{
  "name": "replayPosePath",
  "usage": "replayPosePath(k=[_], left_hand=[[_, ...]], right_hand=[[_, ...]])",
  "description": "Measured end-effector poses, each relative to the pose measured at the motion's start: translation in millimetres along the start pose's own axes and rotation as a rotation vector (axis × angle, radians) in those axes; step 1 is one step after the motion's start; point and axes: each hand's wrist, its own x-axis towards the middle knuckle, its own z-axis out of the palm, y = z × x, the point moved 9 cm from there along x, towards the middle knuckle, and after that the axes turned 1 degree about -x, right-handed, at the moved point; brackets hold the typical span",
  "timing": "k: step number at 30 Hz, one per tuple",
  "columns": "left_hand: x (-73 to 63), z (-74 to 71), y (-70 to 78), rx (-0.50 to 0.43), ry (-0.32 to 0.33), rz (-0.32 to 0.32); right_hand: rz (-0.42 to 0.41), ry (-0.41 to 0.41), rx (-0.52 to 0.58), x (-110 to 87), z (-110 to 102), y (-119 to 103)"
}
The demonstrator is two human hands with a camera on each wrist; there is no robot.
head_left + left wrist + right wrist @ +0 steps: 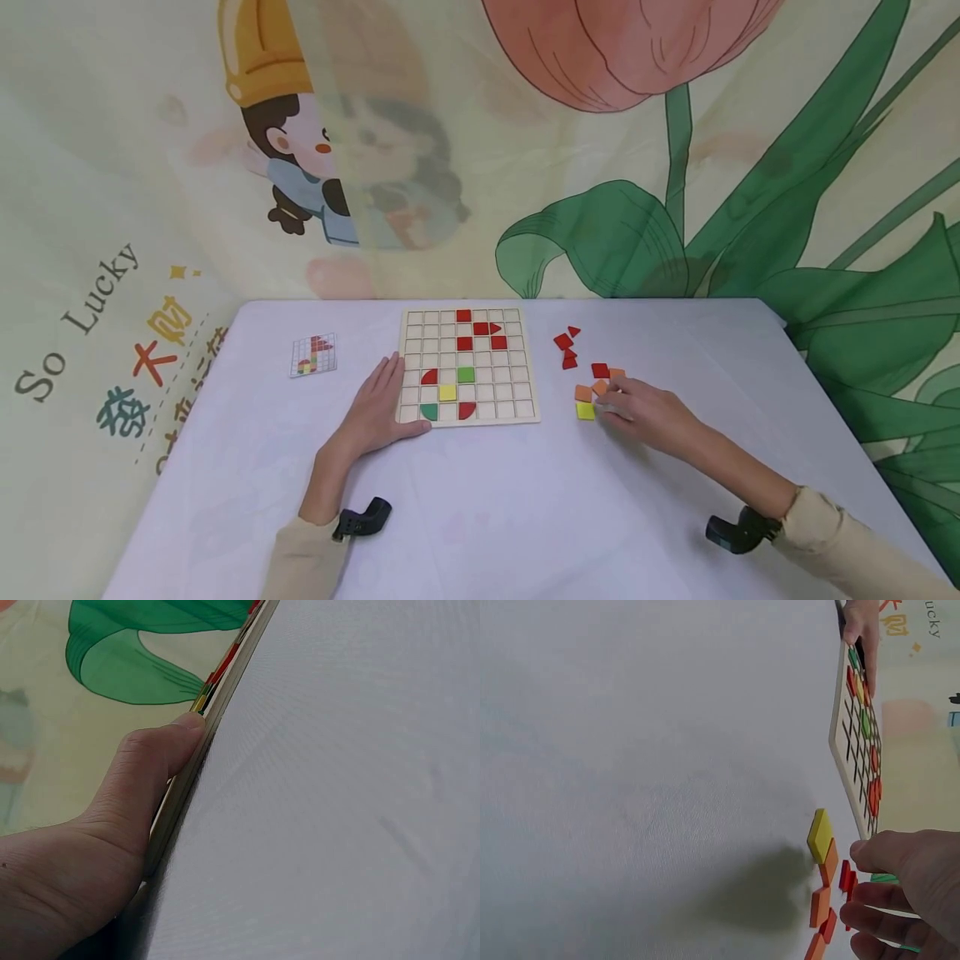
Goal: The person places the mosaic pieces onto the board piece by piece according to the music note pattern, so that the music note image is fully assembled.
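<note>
A wooden grid board (499, 408) lies on the table, with red, green and yellow squares and quarter-round pieces in some cells. My left hand (377, 402) rests at its lower left corner, fingers straight along the left side and thumb on the near edge. In the left wrist view the thumb (161, 746) touches the board's rim. My right hand (647, 417) hovers over loose tiles right of the board, close to an orange tile (582, 392) and a yellow tile (585, 411). Thumb and fingers stand apart in the right wrist view, with no piece visible between them.
Several red pieces (563, 341) lie beyond the right hand, beside the board. A small pattern card (313, 355) with a coloured grid lies left of the board. White cloth (480, 517) covers the table, and a printed curtain (450, 267) hangs behind it.
</note>
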Motion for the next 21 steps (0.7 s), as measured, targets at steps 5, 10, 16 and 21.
replayPosePath(k=[5, 10, 16, 21], left_hand=[[-0.1, -1.9, -0.5, -0.003, -0.007, -0.006], [-1.7, -3.2, -0.8, -0.01, -0.004, -0.006], [-1.0, -2.4, 0.7, -0.005, -0.004, 0.0], [-0.4, -1.4, -0.6, 0.002, -0.009, -0.006]], right_hand=[[0.033, -0.06, -0.01, 8.2, -1, 20], [0.085, -0.07, -0.005, 12.8, -1, 39], [0.059, -0.045, -0.008, 12.7, -1, 45], [0.031, -0.022, -0.029, 14.7, 0, 45]])
